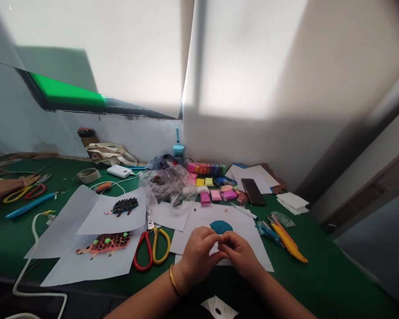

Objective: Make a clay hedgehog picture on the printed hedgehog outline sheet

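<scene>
Blue piece (pixel 221 227): long axis left-right, curved edge away. Left hand (pixel 199 251), right hand (pixel 242 254): fingertips pinched together, any contents hidden.

Scissors (pixel 154 231), coloured packets (pixel 205 198) and 2 animal pictures (pixel 125 205) on a green table (pixel 332 274) mark a craft workspace.

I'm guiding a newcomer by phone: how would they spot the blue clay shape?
On the green table, find the white paper sheet beneath the person's left hand and right hand. Just beyond them lies the blue clay shape with a rounded upper edge. Unlike the spiny black animal figure and the patterned pink one at left, it is one plain colour.
</scene>
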`<state>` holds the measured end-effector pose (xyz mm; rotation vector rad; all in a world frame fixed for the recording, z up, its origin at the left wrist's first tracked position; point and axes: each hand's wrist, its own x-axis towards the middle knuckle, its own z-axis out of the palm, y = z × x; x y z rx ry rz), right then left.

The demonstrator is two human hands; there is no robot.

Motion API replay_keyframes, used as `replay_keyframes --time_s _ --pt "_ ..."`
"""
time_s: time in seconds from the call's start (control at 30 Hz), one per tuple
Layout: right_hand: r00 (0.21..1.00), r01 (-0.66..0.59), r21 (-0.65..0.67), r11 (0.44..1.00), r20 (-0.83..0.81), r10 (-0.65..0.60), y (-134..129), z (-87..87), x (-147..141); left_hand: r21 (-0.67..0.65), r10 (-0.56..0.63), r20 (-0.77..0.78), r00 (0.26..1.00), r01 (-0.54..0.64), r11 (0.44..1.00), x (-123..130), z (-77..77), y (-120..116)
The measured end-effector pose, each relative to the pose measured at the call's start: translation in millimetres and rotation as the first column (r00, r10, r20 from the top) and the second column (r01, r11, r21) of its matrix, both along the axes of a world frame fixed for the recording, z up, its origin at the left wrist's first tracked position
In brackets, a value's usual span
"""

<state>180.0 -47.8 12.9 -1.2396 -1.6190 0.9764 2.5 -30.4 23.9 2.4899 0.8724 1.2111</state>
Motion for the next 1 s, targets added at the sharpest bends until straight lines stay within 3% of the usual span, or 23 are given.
replay_keyframes --time_s 0.13,0.27,0.4,0.5,0.6,0.7,0.83,1.0 --pt "0.997 -0.079 -0.011 0.997 0.024 0.079 -14.0 -6.2 -4.3 0.032 -0.05 -0.026 0.998 0.051 0.998 -10.7 -6.2 -10.5" --pt "0.987 -0.119 0.045 0.992 0.117 0.113 -19.0 -8.6 -7.0 -0.002 -0.024 -0.09 0.996 0.024 1.0 -14.2 -5.4 -16.2" --pt "0.963 -0.009 0.099 0.995 0.27 -0.019 -13.2 0.1 2.7 -0.111 0.044 -0.24 0.97 -0.072 0.991 -16.4 0.4 -10.7" --pt "0.894 0.11 0.101 0.989 0.424 -0.143 -6.2 4.6 20.7 -0.165 -0.02 -0.365 0.931 -0.044 0.985 -19.6 0.3 -5.5" --pt "0.848 0.13 0.054 0.99 0.512 -0.139 0.3 2.2 36.7 -0.169 -0.053 -0.418 0.907 -0.02 0.985 -20.9 -2.5 -2.9" --pt "0.857 0.139 0.063 0.988 0.492 -0.152 5.0 -0.7 42.4 -0.167 -0.017 -0.451 0.892 -0.066 0.984 -19.7 -2.4 -2.1" --pt "0.886 0.106 0.14 0.984 0.437 -0.157 4.2 1.7 34.2 -0.182 0.001 -0.419 0.908 -0.085 0.98 -16.6 1.3 -3.1" --pt "0.936 0.021 0.048 0.999 0.35 -0.036 -6.1 -1.4 10.0 -0.192 0.058 -0.231 0.971 -0.104 0.976 -11.0 1.1 -8.1"
